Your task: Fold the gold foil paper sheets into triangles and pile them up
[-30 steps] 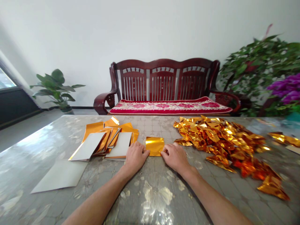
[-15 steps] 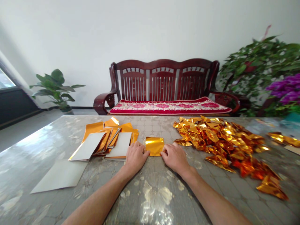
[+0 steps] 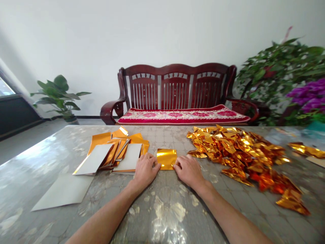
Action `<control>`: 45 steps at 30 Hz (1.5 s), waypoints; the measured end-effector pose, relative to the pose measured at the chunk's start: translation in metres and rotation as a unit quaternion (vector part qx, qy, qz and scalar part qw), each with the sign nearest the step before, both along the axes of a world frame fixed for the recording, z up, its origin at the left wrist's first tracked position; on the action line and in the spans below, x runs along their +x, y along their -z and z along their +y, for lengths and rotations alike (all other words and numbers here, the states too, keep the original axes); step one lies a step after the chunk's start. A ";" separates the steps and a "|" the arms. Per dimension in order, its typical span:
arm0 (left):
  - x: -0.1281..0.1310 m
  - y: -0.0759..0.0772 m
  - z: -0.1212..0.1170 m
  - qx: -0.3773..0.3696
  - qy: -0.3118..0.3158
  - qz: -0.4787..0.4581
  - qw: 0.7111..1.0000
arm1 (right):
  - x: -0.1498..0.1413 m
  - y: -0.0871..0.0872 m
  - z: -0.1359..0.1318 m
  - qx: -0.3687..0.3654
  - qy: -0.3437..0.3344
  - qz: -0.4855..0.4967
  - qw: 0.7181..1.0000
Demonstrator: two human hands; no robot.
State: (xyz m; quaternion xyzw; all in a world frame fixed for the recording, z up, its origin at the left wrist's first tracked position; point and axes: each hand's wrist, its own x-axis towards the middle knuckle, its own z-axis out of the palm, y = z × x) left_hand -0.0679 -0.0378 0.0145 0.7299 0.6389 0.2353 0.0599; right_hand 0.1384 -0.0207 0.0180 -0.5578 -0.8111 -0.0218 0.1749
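Observation:
A square sheet of gold foil paper [image 3: 167,158] lies flat on the patterned table [image 3: 167,206] in front of me. My left hand [image 3: 145,169] pinches its near left corner with curled fingers. On the sheet's near right corner my right hand [image 3: 187,170] does the same. To the left lies a loose stack of gold sheets [image 3: 114,151], some with the white side up. A heap of folded gold foil pieces [image 3: 238,150] spreads over the right of the table.
A single white sheet [image 3: 63,191] lies near the left front. More folded foil [image 3: 308,151] sits at the far right edge. Behind the table stand a dark wooden bench with a red cushion [image 3: 177,98], a potted plant [image 3: 61,96] and a leafy plant with purple flowers [image 3: 291,78].
Both hands stay at the near corners of the gold sheet. Only the view has shifted slightly.

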 end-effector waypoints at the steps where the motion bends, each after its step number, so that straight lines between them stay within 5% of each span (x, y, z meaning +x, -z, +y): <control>1: 0.000 0.000 0.000 0.002 0.003 0.002 1.000 | 0.000 0.000 0.000 0.000 -0.003 -0.002 1.000; 14: 0.005 -0.003 -0.008 0.011 -0.007 0.068 0.998 | 0.001 -0.002 -0.003 0.000 -0.018 -0.031 0.999; 19: 0.011 -0.002 -0.013 0.075 0.066 0.120 0.988 | 0.001 -0.001 -0.005 0.029 -0.034 -0.032 0.998; 24: 0.015 0.000 -0.015 0.026 0.177 0.150 0.972 | 0.000 -0.005 -0.008 0.050 -0.147 -0.053 0.987; 27: 0.018 0.001 -0.019 0.006 0.172 0.180 0.969 | 0.001 -0.005 -0.008 0.037 -0.218 -0.061 0.973; 32: 0.023 0.001 -0.032 -0.012 0.156 0.217 0.964 | 0.010 -0.001 -0.007 0.024 -0.243 -0.037 0.969; 45: 0.020 -0.011 -0.044 -0.026 0.158 0.261 0.952 | 0.024 -0.001 0.000 0.022 -0.146 -0.023 0.989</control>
